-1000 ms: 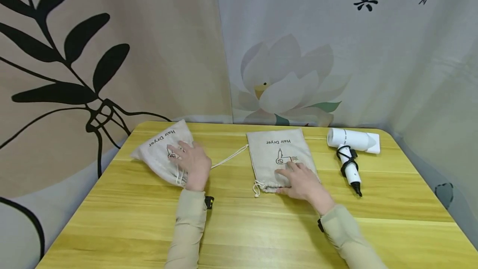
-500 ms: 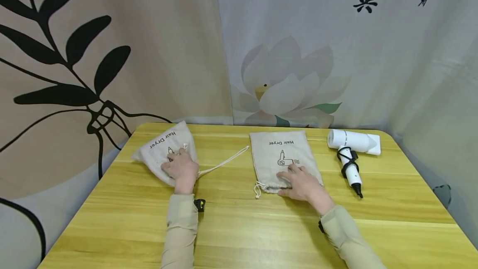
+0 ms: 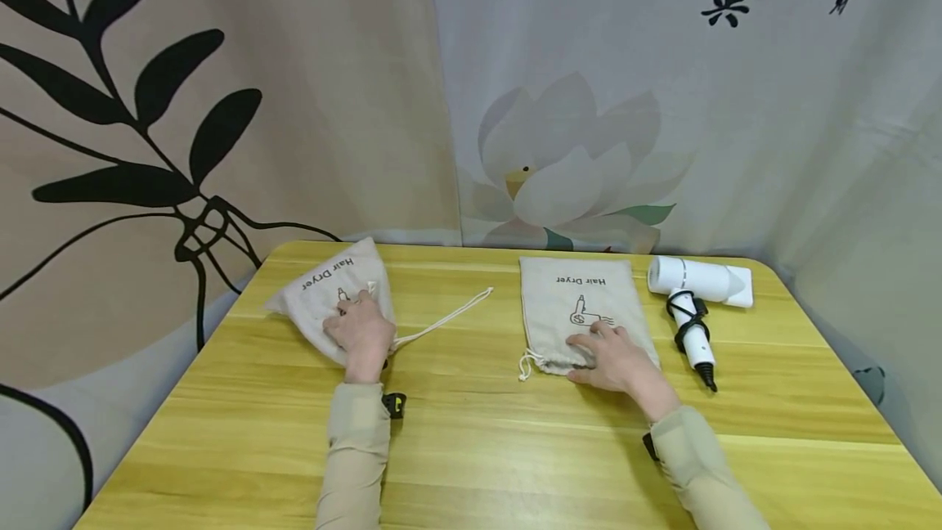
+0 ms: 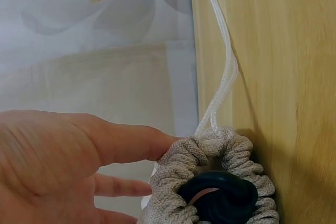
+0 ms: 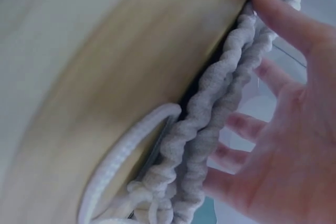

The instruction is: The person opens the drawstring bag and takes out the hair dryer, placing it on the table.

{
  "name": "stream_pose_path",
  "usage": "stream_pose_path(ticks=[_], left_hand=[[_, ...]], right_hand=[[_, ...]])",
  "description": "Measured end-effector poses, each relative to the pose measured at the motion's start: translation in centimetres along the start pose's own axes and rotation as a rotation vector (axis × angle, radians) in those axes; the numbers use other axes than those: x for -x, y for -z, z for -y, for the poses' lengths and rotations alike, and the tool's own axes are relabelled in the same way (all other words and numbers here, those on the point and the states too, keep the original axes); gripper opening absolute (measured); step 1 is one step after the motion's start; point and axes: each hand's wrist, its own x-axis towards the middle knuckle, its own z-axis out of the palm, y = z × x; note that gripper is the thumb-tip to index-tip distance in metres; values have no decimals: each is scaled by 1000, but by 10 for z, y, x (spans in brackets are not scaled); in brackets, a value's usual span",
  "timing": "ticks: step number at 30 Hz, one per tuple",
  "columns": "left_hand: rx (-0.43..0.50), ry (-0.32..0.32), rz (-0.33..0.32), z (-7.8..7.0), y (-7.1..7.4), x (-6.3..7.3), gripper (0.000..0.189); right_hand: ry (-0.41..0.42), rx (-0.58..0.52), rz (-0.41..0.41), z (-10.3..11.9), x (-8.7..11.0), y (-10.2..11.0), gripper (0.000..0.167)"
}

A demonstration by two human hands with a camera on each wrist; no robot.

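Observation:
A bulging grey cloth drawstring bag [image 3: 316, 289], printed "Hair Dryer", lies tilted at the left. My left hand [image 3: 361, 334] rests on its front part, fingers over the print. In the left wrist view the bag's gathered mouth [image 4: 176, 166] stands partly open, and a black loop [image 4: 218, 182] shows inside; my thumb touches the rim. To the right, my right hand [image 3: 618, 362] lies with spread fingers on a flat matching bag [image 3: 548, 321], near its gathered mouth [image 5: 207, 98]. Beside that bag is a white hair dryer [image 3: 695, 278], its black cord wound round the handle.
A white drawstring [image 3: 449, 319] trails from the left bag across the wooden table [image 3: 486, 448]. Behind the table's far edge hangs a printed curtain [image 3: 353, 88] with leaves and a lotus flower.
My left hand has shifted left and now lies farther over the left bag. My right hand has slid the flat bag to the right, closer to the hair dryer and away from the drawstring's end.

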Motion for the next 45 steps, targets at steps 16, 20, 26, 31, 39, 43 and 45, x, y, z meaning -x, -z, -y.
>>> stream_pose_path(ticks=[16, 20, 26, 31, 39, 43, 45], left_hand=[[-5, -154, -16, -21, -10, 3, 67], [-9, -210, -25, -28, -13, 3, 67], [1, -286, -48, -35, -17, 3, 69], [-13, -327, -37, -41, -16, 7, 70], [-12, -354, -23, -54, -22, 11, 70], [16, -362, -33, -60, -27, 15, 69], [21, -370, -40, -64, -29, 16, 70]], right_hand=[[-20, -10, 25, -14, 4, 7, 57], [-22, -13, 34, -16, 5, 10, 57], [-24, -17, 48, -18, 6, 12, 55], [-23, -21, 56, -17, 6, 14, 54], [-32, -16, 59, -16, 5, 14, 55], [-28, -21, 56, -16, 6, 13, 55], [-25, -23, 54, -16, 6, 12, 54]])
